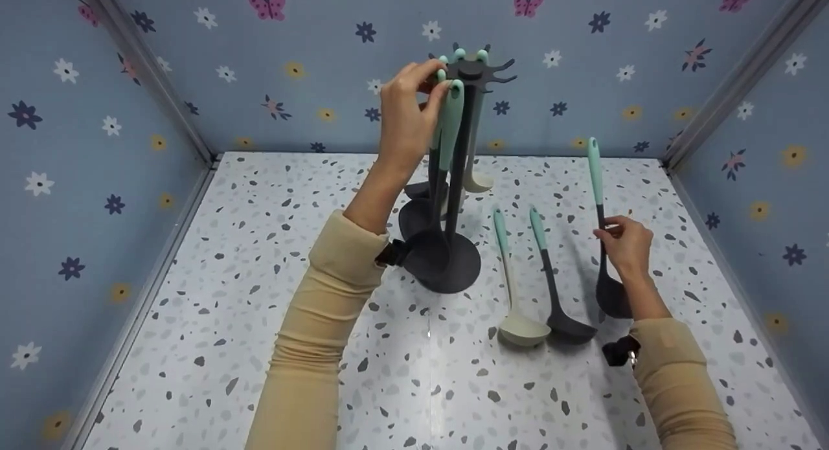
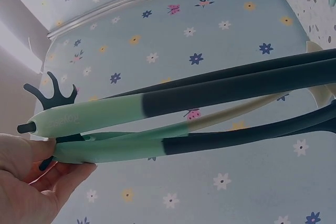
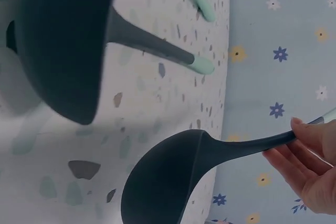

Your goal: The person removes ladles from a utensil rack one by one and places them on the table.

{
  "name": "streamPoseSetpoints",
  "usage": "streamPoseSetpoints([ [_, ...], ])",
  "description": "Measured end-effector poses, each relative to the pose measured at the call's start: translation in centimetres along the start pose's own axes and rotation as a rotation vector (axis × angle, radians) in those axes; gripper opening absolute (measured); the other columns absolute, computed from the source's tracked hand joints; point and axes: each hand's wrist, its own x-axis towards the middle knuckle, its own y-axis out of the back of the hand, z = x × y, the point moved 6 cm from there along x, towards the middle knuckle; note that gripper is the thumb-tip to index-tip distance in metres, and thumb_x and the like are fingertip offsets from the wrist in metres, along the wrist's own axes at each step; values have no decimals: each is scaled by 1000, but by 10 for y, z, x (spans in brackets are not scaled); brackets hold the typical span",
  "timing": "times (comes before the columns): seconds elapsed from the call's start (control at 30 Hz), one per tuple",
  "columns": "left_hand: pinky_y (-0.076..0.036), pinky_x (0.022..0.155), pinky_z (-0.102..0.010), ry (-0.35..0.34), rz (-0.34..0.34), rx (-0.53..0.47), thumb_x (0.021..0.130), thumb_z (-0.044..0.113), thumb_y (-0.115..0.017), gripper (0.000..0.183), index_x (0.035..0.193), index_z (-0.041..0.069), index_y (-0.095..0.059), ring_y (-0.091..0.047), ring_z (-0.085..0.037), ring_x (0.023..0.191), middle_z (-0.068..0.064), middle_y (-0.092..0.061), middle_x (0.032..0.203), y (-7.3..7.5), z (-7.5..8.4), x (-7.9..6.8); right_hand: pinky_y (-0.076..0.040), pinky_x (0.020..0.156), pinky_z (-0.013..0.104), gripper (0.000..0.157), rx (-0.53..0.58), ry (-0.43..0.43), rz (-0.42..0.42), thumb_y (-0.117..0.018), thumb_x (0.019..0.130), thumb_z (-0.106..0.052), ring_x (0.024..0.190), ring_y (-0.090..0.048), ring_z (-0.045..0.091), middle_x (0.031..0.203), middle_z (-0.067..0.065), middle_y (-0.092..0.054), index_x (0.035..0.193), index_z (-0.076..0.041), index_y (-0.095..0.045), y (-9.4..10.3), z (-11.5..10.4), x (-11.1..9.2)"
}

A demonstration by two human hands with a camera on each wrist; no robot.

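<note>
My left hand (image 1: 409, 110) is at the top of a dark utensil stand (image 1: 461, 275), its thumb and fingers pinching the mint handle (image 2: 110, 150) of a dark-shafted utensil at the hooks. Another mint handle (image 2: 89, 119) hangs right beside those fingers. Dark rounded heads (image 1: 424, 256) hang low by the stand's base. Off to the right, my right hand (image 1: 628, 246) grips a dark ladle (image 3: 168, 177) by its shaft, mint handle up and bowl down near the table. Left of it lie a cream ladle (image 1: 523, 328) and a second dark ladle (image 1: 570, 327), handles pointing away.
A cream-headed utensil (image 1: 478, 181) hangs at the back of the stand, whose right-hand hooks (image 1: 502, 74) stick out bare. The speckled white table (image 1: 259, 243) is enclosed by blue flowered panels (image 1: 324, 61) at the back and both sides.
</note>
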Motion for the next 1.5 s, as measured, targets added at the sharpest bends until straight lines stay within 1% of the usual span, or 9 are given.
streamPoseSetpoints([
  [0.2,-49,68,-19,-17,12,-2,86,11,-57,22,104,0,-63,-56,-15,84,-10,-59,92,1,1,0,-46,51,23,21,-79,-40,-83,-64,79,-3,69,-61,30,82,25,-63,96,9,-63,-6,15,-1],
  [0.47,-48,69,-17,17,3,-12,86,11,-58,22,105,1,-63,-56,-13,84,-9,-59,93,0,3,1,-48,55,33,22,-143,-107,-178,-63,79,-4,70,-58,33,87,29,-58,95,12,-62,-11,35,-5],
  [0.57,-48,68,-18,-1,9,10,86,12,-57,22,105,1,-63,-56,-12,84,-9,-58,93,0,3,1,-49,56,35,24,-156,-124,-201,-63,79,-4,69,-59,35,88,31,-57,96,13,-61,-14,39,-7],
  [0.7,-48,67,-19,-30,9,18,87,12,-56,22,104,1,-63,-56,-13,84,-9,-58,92,0,2,0,-50,58,36,25,-190,-141,-231,-63,79,-4,72,-61,36,107,31,-54,96,14,-61,-19,46,-8],
  [0.8,-49,66,-19,-28,7,9,87,12,-57,22,104,1,-63,-56,-13,84,-9,-58,92,0,1,1,-51,57,34,26,-214,-173,-250,-63,78,-4,74,-60,35,117,31,-48,96,14,-61,-22,50,-10],
  [0.97,-48,67,-19,-21,5,8,87,13,-57,22,104,1,-63,-56,-13,84,-9,-58,92,0,1,0,-49,47,26,27,-209,-231,-309,-62,78,-4,53,-58,19,98,32,-56,98,15,-60,-30,55,-12],
  [1.07,-48,67,-18,-25,6,11,87,12,-56,21,103,1,-63,-56,-13,84,-10,-58,92,0,1,0,-49,45,24,29,-195,-252,-351,-61,79,-3,47,-54,12,93,32,-57,100,16,-59,-35,57,-13],
  [1.3,-47,69,-18,-14,-2,3,86,12,-57,21,103,1,-63,-56,-15,84,-10,-58,92,0,1,0,-49,46,25,30,-200,-338,-432,-60,79,-2,48,-54,13,84,26,-58,102,17,-56,-43,64,-18],
  [1.5,-48,68,-18,-14,0,7,86,12,-57,22,104,0,-63,-56,-15,84,-10,-58,92,0,0,0,-48,46,25,30,-228,-343,-445,-62,78,-2,49,-54,14,82,24,-58,100,17,-57,-47,65,-21],
])
